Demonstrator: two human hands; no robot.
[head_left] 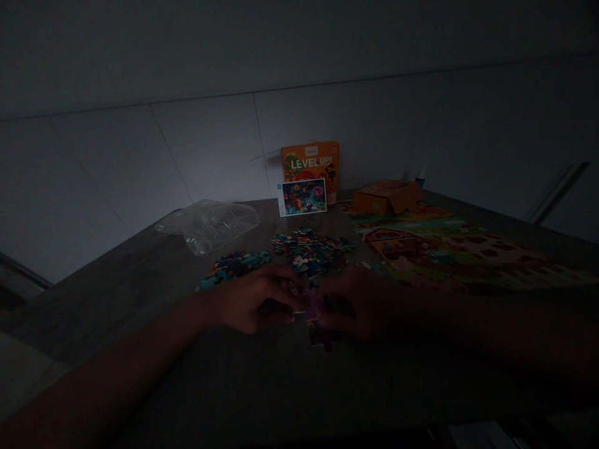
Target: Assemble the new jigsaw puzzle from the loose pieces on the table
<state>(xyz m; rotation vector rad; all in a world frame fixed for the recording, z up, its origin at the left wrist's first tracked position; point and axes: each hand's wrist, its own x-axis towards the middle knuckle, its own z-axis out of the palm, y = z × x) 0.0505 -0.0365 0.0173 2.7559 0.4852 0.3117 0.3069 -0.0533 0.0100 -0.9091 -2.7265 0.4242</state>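
In the dim head view, my left hand (257, 299) has its thumb and fingers closed on a light-edged jigsaw puzzle piece (299, 304). Opposite it, my right hand (358, 302), dark and a little blurred, has its fingertips on purple jigsaw puzzle pieces (316, 308). These pieces lie between both hands, and fingers hide part of them. A dark joined piece (322, 340) extends toward me below the right fingertips. Just beyond my hands lie a heap of loose puzzle pieces (311, 252) and a second heap (236, 265) to its left.
A picture card (303, 197) leans against an upright orange box (311, 153) near the wall. On the left of the table (154, 274) is a clear plastic bag (208, 224). An orange box part (386, 196) and a colourful farm-scene puzzle (421, 252) occupy the right.
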